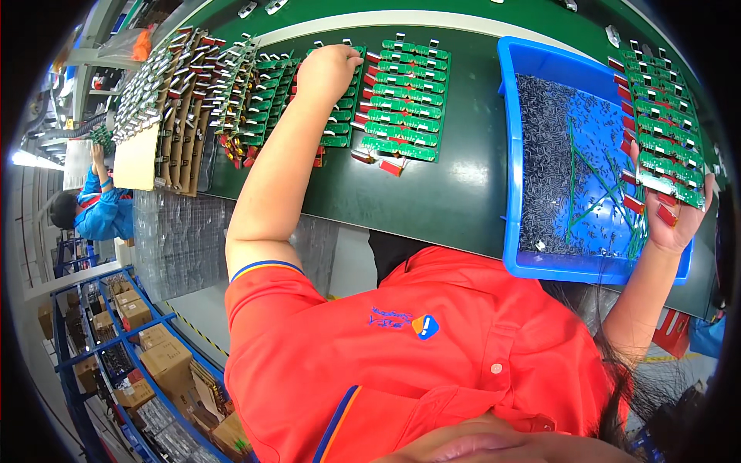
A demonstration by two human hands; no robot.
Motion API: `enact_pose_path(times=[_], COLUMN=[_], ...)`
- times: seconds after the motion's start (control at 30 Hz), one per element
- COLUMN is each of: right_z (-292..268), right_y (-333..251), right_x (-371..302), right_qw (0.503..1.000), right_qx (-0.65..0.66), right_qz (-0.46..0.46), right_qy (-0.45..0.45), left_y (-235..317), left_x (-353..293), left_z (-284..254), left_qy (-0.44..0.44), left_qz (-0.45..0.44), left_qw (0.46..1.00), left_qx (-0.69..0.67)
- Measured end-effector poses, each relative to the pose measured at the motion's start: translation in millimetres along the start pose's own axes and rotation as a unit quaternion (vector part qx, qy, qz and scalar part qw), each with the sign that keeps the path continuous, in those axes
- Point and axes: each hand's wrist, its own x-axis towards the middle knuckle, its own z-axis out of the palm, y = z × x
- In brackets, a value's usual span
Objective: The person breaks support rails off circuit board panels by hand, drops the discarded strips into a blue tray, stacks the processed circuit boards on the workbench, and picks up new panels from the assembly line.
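Left hand [329, 71] curls far out, hold unclear to me; right hand [678, 224] clasps a circuit-board panel [665, 127]; green workbench [472, 174], shelving [123, 347] near left.

A green table [472, 202] is stretching across the view; blue shelving [116, 339] is holding cardboard boxes [166, 363] at lower left, striped tape [197, 329] is crossing the pale floor [208, 310], and a white light [37, 160] is glowing.

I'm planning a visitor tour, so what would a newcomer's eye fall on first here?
Probably the bright blue bin, right of centre on the green table, holding many small black pieces. Next, the red shirt filling the lower middle. Then the green circuit-board panel in the right hand, at the bin's right side.
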Motion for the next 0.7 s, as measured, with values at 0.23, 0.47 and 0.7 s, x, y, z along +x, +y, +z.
enact_pose_path(times=[0.23,0.47,0.7], right_z=[52,25,1], right_y=[16,6,11], right_x=[-17,-14,2], right_qw=[0.994,1.0,0.908], right_qx=[-0.034,0.003,0.113], right_qz=[-0.025,0.018,0.097], right_qy=[0.104,0.02,-0.392], left_y=[-21,-11,-3], left_x=[7,20,19], left_z=[5,-28,-17], left_qy=[0.138,-0.096,-0.023], left_qz=[-0.029,-0.26,-0.095], left_qw=[0.965,0.564,0.968], left_qx=[-0.22,-0.778,-0.233])
